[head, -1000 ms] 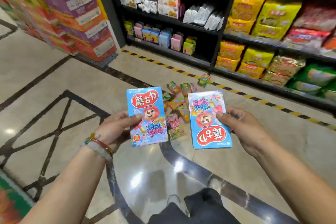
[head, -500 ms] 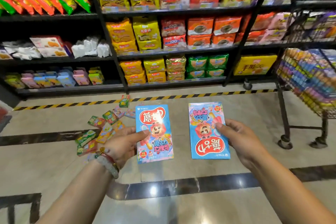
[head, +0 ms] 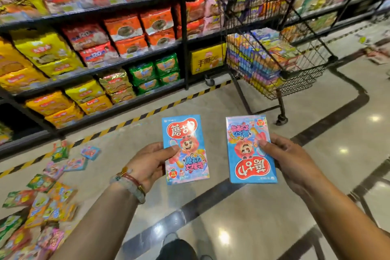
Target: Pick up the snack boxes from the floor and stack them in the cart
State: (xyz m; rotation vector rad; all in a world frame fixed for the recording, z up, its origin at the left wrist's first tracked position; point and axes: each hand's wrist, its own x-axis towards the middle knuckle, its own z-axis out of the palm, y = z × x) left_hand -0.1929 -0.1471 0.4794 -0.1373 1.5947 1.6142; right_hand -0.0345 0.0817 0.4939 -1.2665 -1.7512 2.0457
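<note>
A polished stone floor (head: 274, 207) is seen, glossy with lamp glare. The two blue snack boxes (head: 185, 150) (head: 250, 150) are printed card with a slight sheen. The cart (head: 295, 74) at 1 o'clock is made of black metal wire. Shiny plastic packets (head: 147, 74) are carried on dark metal shelves (head: 183, 27).

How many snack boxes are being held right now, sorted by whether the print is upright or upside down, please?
Upright print: 1, the blue box in the left hand.
Upside-down print: 1, the blue box in the right hand.
Total held: 2. The boxes on the floor are too blurred to count.
</note>
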